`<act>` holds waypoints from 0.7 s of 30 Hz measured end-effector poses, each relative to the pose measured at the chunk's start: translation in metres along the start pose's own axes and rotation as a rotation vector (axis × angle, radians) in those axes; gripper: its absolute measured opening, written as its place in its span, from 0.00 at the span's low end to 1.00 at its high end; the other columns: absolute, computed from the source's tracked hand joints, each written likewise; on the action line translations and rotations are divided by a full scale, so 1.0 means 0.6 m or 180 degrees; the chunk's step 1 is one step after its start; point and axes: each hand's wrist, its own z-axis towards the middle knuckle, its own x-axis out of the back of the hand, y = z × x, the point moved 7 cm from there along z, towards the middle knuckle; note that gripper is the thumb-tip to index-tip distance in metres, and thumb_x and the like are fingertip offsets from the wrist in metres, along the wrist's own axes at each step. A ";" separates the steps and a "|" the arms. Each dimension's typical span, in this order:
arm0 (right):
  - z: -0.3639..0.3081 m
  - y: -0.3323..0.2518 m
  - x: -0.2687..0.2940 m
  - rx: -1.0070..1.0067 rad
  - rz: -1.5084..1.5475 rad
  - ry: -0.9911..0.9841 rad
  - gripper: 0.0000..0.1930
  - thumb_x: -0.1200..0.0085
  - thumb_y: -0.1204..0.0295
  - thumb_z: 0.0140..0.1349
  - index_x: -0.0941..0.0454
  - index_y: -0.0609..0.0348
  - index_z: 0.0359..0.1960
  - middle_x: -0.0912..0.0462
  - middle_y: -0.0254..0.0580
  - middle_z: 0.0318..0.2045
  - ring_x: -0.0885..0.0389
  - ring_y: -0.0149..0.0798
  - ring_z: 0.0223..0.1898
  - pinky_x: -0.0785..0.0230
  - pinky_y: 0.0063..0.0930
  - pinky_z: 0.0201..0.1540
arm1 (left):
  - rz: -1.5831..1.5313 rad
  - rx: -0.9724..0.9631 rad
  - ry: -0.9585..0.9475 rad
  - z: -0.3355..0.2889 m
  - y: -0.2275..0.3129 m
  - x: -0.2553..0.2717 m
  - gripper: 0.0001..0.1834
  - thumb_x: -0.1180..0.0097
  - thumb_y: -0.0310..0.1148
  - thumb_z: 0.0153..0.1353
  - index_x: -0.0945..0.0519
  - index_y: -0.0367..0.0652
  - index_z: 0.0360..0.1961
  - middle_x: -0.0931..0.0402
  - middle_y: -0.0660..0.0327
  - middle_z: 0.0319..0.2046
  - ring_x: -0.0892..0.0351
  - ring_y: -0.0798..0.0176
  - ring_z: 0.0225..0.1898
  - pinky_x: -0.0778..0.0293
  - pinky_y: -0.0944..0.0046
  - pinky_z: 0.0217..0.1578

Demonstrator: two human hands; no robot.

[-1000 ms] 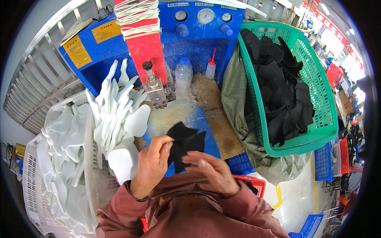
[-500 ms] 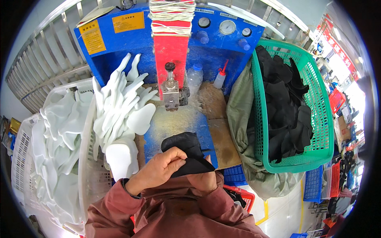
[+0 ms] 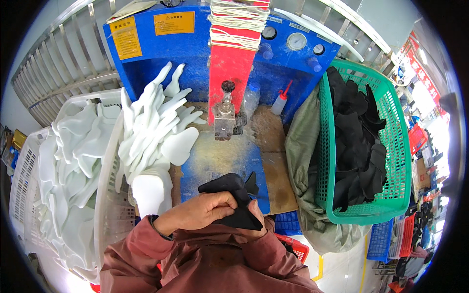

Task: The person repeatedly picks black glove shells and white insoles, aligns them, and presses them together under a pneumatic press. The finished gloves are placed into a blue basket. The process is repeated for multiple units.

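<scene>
While both forearms in reddish-brown sleeves (image 3: pixel 210 259) rise from the lower edge of the frame, the two hands meet low in the centre, clamped together on one black fabric piece (image 3: pixel 233 200). The left hand (image 3: pixel 198 215) lies across the top of it with the fingers curled over its near edge; the right hand (image 3: pixel 255 217) is mostly hidden beneath the cloth, only its thumb side showing at the lower right of the piece. The fabric is bunched and sits just above the chest, over the near edge of the surface (image 3: pixel 220 156), a dusty blue-and-wood work top in the middle of the frame.

Just left of the hands, white flat cut-out shapes (image 3: pixel 154 132) stand in a fan, leaning against a white plastic basket (image 3: pixel 105 195) that holds many more of them and fills the left of the frame. At the right, a green mesh basket (image 3: pixel 393 146) is heaped with more black pieces (image 3: pixel 359 141), with a grey-green sack (image 3: pixel 300 161) pressed against its left wall.

Farther back, a small metal press head (image 3: pixel 225 119) stands on the surface below a red column (image 3: pixel 232 63) wound with cord, set against a blue machine (image 3: pixel 195 44) with yellow labels and round gauges. A small squeeze bottle with a red tip (image 3: pixel 279 102) stands at its foot.
</scene>
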 end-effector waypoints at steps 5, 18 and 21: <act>0.014 0.016 0.016 0.0100 0.0196 0.0247 0.42 0.63 0.36 0.76 0.32 0.66 0.69 0.22 0.46 0.60 0.22 0.40 0.60 0.29 0.34 0.63 | 0.0050 -0.0101 -0.0084 0.003 0.016 0.000 0.10 0.43 0.34 0.75 0.23 0.39 0.49 0.18 0.63 0.38 0.21 0.69 0.40 0.25 0.65 0.43; 0.027 0.015 0.030 0.0104 0.0362 -0.0446 0.44 0.71 0.32 0.75 0.33 0.58 0.72 0.25 0.44 0.66 0.24 0.41 0.63 0.31 0.35 0.65 | 0.0211 -0.0002 -0.0108 0.011 -0.017 -0.008 0.10 0.44 0.33 0.73 0.20 0.39 0.50 0.16 0.54 0.41 0.15 0.52 0.44 0.21 0.58 0.46; 0.041 0.010 0.041 0.0149 0.0325 -0.0226 0.43 0.71 0.32 0.75 0.33 0.57 0.73 0.25 0.42 0.66 0.24 0.40 0.63 0.30 0.34 0.65 | 0.1207 -0.0321 0.0437 0.005 0.013 -0.029 0.11 0.40 0.33 0.68 0.20 0.41 0.48 0.17 0.51 0.38 0.16 0.42 0.41 0.20 0.51 0.41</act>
